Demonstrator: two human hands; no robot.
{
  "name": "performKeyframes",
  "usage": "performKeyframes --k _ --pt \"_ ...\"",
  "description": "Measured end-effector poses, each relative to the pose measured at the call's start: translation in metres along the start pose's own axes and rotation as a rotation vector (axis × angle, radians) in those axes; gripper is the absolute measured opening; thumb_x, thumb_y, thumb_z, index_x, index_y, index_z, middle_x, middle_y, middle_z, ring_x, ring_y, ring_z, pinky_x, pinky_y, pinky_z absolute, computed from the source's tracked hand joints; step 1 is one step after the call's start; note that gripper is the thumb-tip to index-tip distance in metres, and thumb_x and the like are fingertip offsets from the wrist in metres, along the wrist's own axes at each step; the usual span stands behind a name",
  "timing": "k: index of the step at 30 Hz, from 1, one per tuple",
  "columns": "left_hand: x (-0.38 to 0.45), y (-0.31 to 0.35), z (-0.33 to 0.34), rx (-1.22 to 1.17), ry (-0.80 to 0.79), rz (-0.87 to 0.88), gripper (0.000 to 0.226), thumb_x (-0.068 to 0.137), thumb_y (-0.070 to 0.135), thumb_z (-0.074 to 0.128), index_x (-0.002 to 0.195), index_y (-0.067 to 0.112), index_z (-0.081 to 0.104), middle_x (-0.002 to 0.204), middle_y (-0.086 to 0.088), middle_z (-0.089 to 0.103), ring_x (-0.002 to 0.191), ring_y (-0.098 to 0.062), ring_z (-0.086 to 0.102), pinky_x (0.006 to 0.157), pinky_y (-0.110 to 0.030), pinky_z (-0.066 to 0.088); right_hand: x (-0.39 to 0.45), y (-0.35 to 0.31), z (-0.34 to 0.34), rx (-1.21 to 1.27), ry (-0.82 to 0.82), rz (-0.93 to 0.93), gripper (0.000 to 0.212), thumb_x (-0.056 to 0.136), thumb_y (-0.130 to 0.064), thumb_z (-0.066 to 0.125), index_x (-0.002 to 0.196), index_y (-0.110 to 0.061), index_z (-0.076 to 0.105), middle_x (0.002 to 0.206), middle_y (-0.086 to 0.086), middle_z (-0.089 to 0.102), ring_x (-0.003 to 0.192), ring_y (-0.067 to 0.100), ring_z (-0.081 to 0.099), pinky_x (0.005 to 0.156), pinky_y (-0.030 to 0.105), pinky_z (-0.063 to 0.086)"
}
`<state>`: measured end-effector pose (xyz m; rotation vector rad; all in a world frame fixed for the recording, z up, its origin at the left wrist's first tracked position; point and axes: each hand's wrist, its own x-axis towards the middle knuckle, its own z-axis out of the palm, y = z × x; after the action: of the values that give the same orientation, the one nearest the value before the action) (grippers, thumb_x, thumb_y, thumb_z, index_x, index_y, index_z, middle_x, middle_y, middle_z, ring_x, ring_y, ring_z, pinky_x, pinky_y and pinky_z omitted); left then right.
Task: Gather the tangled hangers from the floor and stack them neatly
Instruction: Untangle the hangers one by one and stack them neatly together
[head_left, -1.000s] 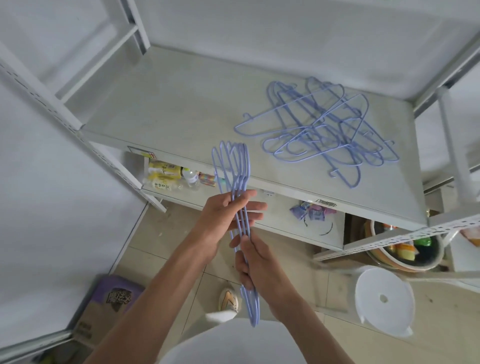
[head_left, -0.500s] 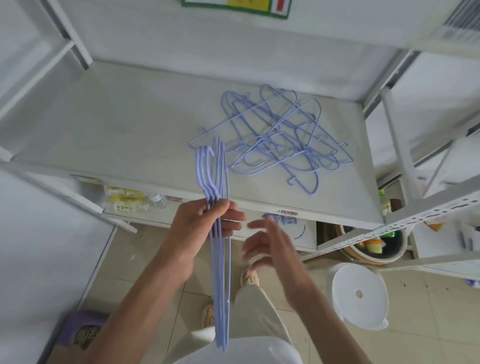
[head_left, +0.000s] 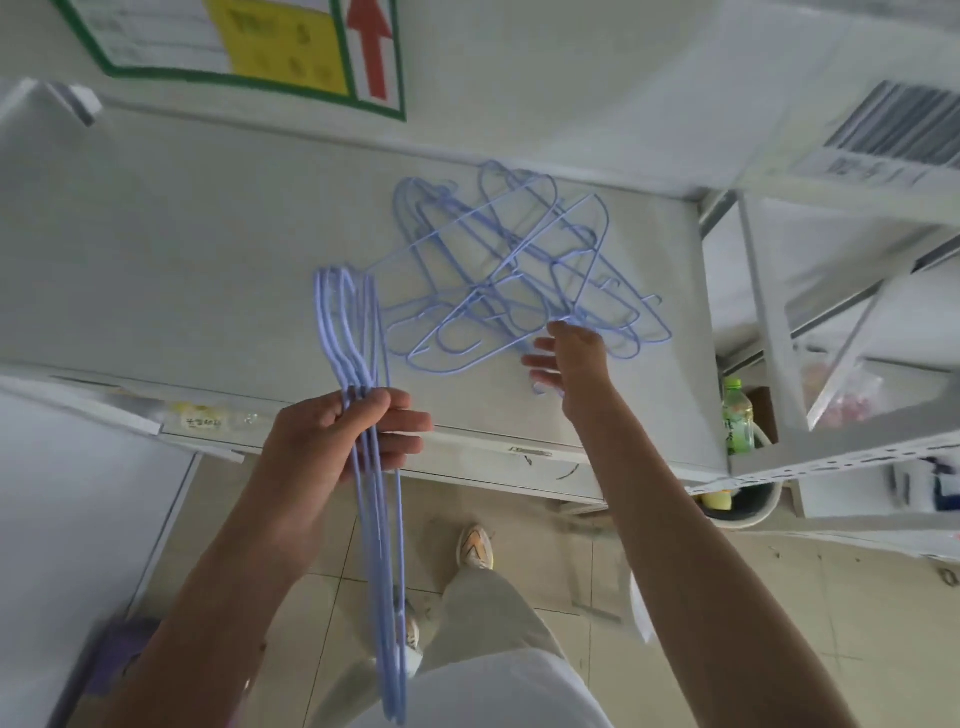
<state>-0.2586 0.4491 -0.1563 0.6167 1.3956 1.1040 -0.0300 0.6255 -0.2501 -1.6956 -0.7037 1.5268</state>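
Observation:
A tangled pile of light blue wire hangers (head_left: 511, 275) lies on the white shelf (head_left: 208, 249), toward its right side. My left hand (head_left: 343, 441) is closed around a bunch of aligned blue hangers (head_left: 374, 519) held upright, hooks up, their lower ends hanging past the shelf edge to my lap. My right hand (head_left: 569, 358) is stretched out over the near right edge of the pile, fingers spread and touching the wires; I cannot see it closed on any hanger.
A white rack frame (head_left: 769, 332) stands to the right, with a green bottle (head_left: 737, 418) and a bucket (head_left: 748, 506) below it. A poster with a red arrow (head_left: 369, 47) hangs on the back wall. My legs and shoes (head_left: 475, 545) are on the tiled floor.
My right hand left the bunch and reached up and right onto the tangled pile. The left hand keeps holding the bunch. The view tilted up toward the wall.

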Motion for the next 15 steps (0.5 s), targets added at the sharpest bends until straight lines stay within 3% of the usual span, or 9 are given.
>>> performKeyframes --k 4,7,10,13,15 --pt "0.005 0.001 0.000 -0.009 0.064 -0.002 0.022 0.101 0.021 0.059 0.100 0.011 0.078 0.101 -0.016 0.081 0.090 -0.030 0.080 0.078 -0.035 0.066 0.020 0.003 0.018 -0.190 0.107 -0.036 0.018 0.095 -0.030 0.057 0.095 -0.012 0.059 0.097 0.013 0.073 0.053 0.020 0.073 0.045 0.022 0.048" --pt "0.004 0.005 0.001 -0.037 0.086 -0.003 0.023 0.101 0.018 0.057 0.099 0.011 0.079 0.102 -0.017 0.081 0.089 -0.030 0.080 0.075 -0.032 0.066 0.030 0.004 0.019 -0.643 0.293 -0.229 0.037 0.089 -0.041 0.059 0.113 -0.015 0.048 0.100 0.011 0.068 0.091 0.035 0.071 0.070 0.038 0.051" --pt "0.004 0.007 -0.001 -0.033 0.099 0.001 0.027 0.102 0.017 0.056 0.094 0.015 0.082 0.101 -0.016 0.081 0.088 -0.028 0.080 0.072 -0.030 0.066 0.041 0.003 0.017 -1.032 0.272 -0.371 0.038 0.094 -0.044 0.058 0.120 -0.017 0.051 0.113 0.015 0.069 0.106 0.039 0.066 0.079 0.041 0.047" --pt "0.007 0.005 -0.003 -0.064 0.144 -0.006 0.028 0.104 0.015 0.054 0.094 0.013 0.080 0.099 -0.016 0.081 0.084 -0.026 0.080 0.069 -0.028 0.065 0.049 0.004 0.020 -1.136 0.276 -0.559 0.037 0.097 -0.047 0.057 0.118 -0.017 0.054 0.113 0.012 0.070 0.102 0.038 0.068 0.072 0.038 0.040" --pt "0.007 0.002 -0.004 -0.084 0.164 -0.011 0.026 0.104 0.015 0.053 0.098 0.010 0.077 0.099 -0.016 0.081 0.082 -0.024 0.080 0.067 -0.027 0.065 0.053 0.003 0.027 -1.161 0.308 -0.591 0.040 0.097 -0.048 0.058 0.118 -0.014 0.055 0.114 0.013 0.069 0.100 0.039 0.069 0.071 0.039 0.042"
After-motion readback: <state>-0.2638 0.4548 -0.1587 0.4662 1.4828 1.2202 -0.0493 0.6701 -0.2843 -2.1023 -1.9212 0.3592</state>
